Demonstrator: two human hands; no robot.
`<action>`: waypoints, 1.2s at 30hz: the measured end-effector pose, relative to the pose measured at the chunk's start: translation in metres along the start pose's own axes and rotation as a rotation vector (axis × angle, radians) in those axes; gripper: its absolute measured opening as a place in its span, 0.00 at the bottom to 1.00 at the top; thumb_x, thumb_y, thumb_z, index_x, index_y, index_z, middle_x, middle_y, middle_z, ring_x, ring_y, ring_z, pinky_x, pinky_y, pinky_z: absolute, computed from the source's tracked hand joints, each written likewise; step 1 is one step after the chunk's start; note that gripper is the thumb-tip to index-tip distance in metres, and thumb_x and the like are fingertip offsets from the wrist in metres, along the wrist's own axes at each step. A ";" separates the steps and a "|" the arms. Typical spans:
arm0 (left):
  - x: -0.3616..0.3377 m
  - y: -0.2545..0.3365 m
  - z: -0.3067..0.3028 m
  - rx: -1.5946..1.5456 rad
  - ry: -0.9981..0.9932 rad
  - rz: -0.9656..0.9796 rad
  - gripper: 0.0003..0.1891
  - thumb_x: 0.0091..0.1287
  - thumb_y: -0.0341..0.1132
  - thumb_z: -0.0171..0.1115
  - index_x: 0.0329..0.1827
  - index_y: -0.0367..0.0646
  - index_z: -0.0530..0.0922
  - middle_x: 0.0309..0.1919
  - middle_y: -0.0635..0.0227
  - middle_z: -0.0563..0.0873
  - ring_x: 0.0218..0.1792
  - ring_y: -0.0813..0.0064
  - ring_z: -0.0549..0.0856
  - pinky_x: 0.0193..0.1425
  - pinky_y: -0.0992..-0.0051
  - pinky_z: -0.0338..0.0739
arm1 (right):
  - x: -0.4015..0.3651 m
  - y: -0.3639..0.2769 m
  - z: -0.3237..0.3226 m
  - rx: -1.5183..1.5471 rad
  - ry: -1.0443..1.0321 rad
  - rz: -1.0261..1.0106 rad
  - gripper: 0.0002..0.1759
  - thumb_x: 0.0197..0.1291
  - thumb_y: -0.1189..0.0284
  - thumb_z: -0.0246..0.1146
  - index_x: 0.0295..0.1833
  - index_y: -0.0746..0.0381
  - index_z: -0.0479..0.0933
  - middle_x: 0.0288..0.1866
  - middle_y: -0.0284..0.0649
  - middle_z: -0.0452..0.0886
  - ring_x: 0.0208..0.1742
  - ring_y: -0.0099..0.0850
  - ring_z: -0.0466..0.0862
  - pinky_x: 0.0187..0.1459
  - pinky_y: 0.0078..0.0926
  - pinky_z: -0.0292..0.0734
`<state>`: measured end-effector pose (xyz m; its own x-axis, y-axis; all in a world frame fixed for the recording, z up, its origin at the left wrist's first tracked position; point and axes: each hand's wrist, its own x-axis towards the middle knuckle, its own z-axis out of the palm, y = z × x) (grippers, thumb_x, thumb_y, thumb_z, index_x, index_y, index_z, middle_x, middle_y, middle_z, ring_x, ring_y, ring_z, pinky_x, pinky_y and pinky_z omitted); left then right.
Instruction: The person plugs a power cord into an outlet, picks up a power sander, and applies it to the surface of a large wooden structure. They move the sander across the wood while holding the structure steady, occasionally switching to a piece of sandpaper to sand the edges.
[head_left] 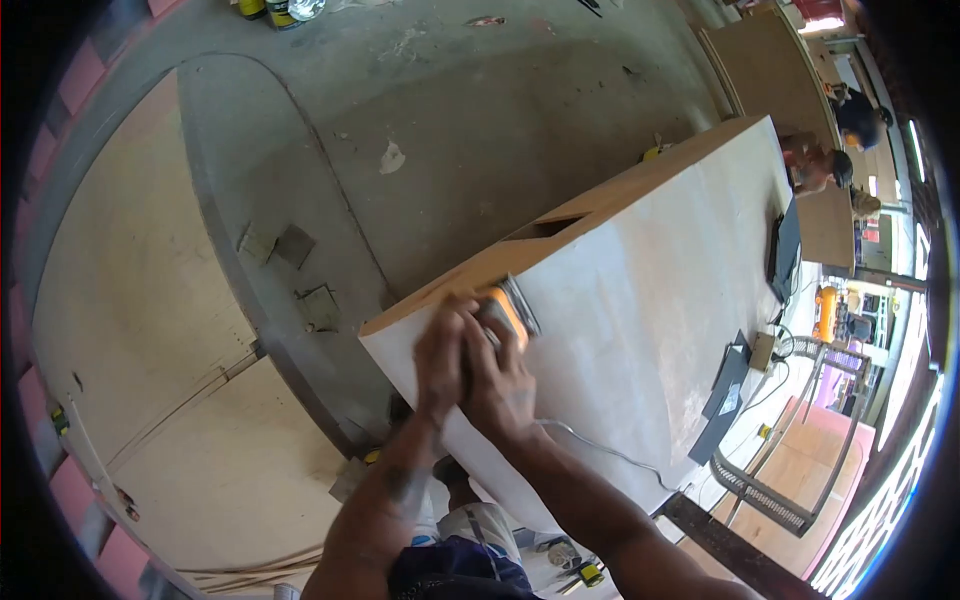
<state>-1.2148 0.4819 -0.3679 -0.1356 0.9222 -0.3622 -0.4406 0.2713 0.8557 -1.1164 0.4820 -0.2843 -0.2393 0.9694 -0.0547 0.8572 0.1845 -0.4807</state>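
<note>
An orange and black power sander point(508, 314) rests on the whitish top of a large wooden panel box point(640, 290), close to its left edge. My right hand point(500, 375) is wrapped round the sander's body. Pressed against it, my left hand point(440, 350) is closed at the tool's rear, somewhat blurred; the fingers' exact hold is partly hidden. A grey cord point(610, 452) runs from beneath my right forearm across the panel. Pale dust or filler coats the surface, and a rectangular cut-out point(547, 228) opens in the box's side.
A curved plywood sheet point(150, 300) lies at left. Several square scraps point(294, 245) lie on the concrete floor. Dark flat pieces point(722, 395) and a power box point(764, 350) sit on the panel's right side, near a metal frame point(765, 490). Other people point(815, 165) are at far right.
</note>
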 end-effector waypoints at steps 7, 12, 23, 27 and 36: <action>0.003 0.017 -0.013 -0.284 0.020 -0.132 0.27 0.88 0.46 0.43 0.71 0.33 0.78 0.67 0.53 0.83 0.66 0.63 0.83 0.73 0.64 0.76 | 0.001 -0.011 0.014 0.108 -0.069 0.006 0.43 0.61 0.74 0.70 0.83 0.50 0.66 0.76 0.42 0.74 0.69 0.51 0.81 0.63 0.47 0.86; -0.057 -0.018 0.037 0.367 -0.169 0.204 0.24 0.86 0.46 0.48 0.64 0.36 0.84 0.72 0.52 0.82 0.76 0.57 0.76 0.81 0.61 0.68 | -0.084 0.048 -0.003 0.140 0.048 0.067 0.40 0.60 0.72 0.76 0.77 0.62 0.70 0.74 0.52 0.75 0.71 0.56 0.80 0.65 0.51 0.84; 0.060 0.077 0.024 0.187 -0.070 -0.047 0.27 0.87 0.48 0.51 0.67 0.30 0.83 0.62 0.53 0.88 0.61 0.64 0.86 0.68 0.65 0.80 | 0.052 -0.001 -0.019 0.400 0.034 0.134 0.43 0.61 0.72 0.72 0.81 0.50 0.65 0.79 0.46 0.69 0.74 0.56 0.77 0.68 0.52 0.81; 0.027 0.064 0.044 0.386 -0.105 0.046 0.28 0.88 0.50 0.47 0.68 0.32 0.82 0.65 0.52 0.86 0.66 0.63 0.84 0.73 0.64 0.77 | 0.015 0.016 -0.025 0.440 0.018 0.241 0.43 0.60 0.71 0.74 0.80 0.50 0.66 0.79 0.45 0.69 0.73 0.56 0.78 0.67 0.52 0.83; -0.042 0.018 0.094 0.526 -0.211 0.206 0.17 0.85 0.41 0.55 0.56 0.35 0.84 0.62 0.51 0.88 0.69 0.50 0.80 0.77 0.55 0.71 | -0.071 0.058 -0.046 0.398 0.160 0.263 0.49 0.52 0.67 0.83 0.78 0.59 0.67 0.75 0.53 0.73 0.74 0.56 0.78 0.67 0.46 0.83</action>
<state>-1.1337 0.4742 -0.3031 0.0314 0.9904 -0.1344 0.0813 0.1315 0.9880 -1.0288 0.4312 -0.2676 0.0610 0.9932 -0.0992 0.6311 -0.1154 -0.7671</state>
